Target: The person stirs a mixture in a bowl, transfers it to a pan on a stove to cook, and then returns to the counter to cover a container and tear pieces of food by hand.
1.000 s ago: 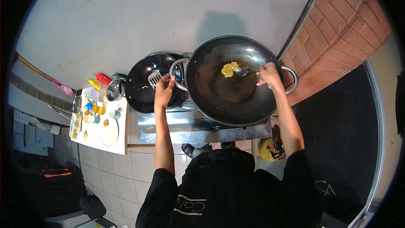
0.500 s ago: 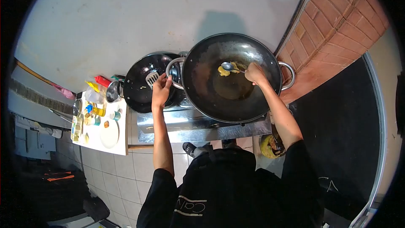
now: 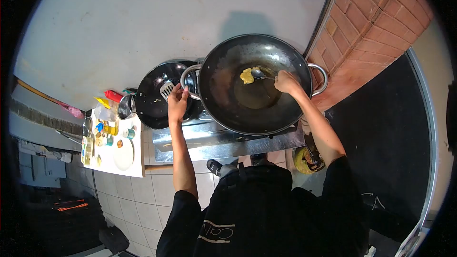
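My right hand (image 3: 286, 83) is closed round a metal spoon (image 3: 257, 73) above the bottom of a large dark wok (image 3: 223, 107). The spoon's bowl touches a yellow, soft-looking lump of food (image 3: 247, 76); oil glistens around it. On the other side, my left hand (image 3: 177, 104) grips the wok's left loop handle (image 3: 185, 77) between thumb and fingers. Just beside those fingers, the head of a slotted turner (image 3: 166, 90) rests in a smaller black wok (image 3: 152, 107); its handle is hidden.
A steel stove front (image 3: 209, 150) runs below both woks. To the left, a white table (image 3: 138, 162) carries bottles, small containers and a round plate (image 3: 124, 155). A brick wall (image 3: 364, 33) stands at right; a yellowish container (image 3: 304, 161) sits below the wok by my right arm.
My right hand has drawn the spoon slightly, and the yellow food now lies gathered left of the spoon's bowl. My left hand stays at the handle. The view has shifted a little.
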A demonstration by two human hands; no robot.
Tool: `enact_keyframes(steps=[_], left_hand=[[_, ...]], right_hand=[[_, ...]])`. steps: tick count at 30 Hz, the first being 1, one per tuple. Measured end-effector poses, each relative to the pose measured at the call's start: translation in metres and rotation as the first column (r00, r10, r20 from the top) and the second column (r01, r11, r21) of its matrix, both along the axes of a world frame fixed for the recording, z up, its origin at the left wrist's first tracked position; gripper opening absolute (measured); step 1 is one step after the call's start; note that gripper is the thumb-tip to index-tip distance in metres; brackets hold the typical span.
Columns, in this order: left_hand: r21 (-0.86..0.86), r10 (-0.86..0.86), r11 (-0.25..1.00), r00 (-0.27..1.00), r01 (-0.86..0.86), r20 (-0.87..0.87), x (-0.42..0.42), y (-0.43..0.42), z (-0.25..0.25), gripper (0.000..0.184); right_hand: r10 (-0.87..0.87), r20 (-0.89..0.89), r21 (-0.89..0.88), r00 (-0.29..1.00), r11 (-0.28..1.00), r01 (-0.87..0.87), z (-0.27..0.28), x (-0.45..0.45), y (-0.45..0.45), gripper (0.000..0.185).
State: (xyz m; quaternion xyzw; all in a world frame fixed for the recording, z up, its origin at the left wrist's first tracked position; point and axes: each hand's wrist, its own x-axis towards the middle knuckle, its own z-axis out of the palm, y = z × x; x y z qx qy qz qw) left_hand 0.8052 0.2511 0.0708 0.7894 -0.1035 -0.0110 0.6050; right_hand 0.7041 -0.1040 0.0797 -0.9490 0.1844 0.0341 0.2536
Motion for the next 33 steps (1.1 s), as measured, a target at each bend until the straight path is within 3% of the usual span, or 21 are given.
enact_keyframes(steps=[6,14,19,24,29,31,33], left_hand=[[-0.041,0.034,0.999,0.999,-0.033,0.026,0.001,-0.001,-0.011,0.046],[-0.015,0.088,0.996,0.996,-0.087,0.030,0.001,-0.001,-0.009,0.040],[0.079,0.110,0.990,0.992,-0.115,0.066,0.006,0.001,-0.010,0.040],[0.060,0.127,0.989,0.988,-0.132,0.085,0.008,0.000,-0.013,0.040],[0.069,0.104,0.992,0.990,-0.110,0.095,0.007,0.003,-0.016,0.042],[0.090,0.113,0.988,0.989,-0.122,0.095,-0.001,0.000,-0.010,0.042],[-0.019,0.123,0.992,0.987,-0.121,0.103,-0.006,-0.001,-0.011,0.042]], right_hand=[[0.007,0.033,-0.107,0.999,0.994,-0.003,0.002,0.000,0.011,0.023],[0.231,0.066,-0.323,0.971,0.926,-0.198,0.002,-0.002,0.015,0.017],[0.257,0.039,-0.309,0.966,0.922,-0.233,0.006,-0.006,0.012,0.016],[0.260,0.068,-0.355,0.963,0.908,-0.220,-0.003,-0.006,0.007,0.018],[0.304,-0.099,-0.339,0.947,0.885,-0.319,0.010,0.005,0.013,0.020],[0.317,-0.080,-0.336,0.945,0.884,-0.325,0.009,0.007,0.010,0.018],[0.329,-0.064,-0.334,0.942,0.882,-0.331,0.011,0.003,0.008,0.017]])
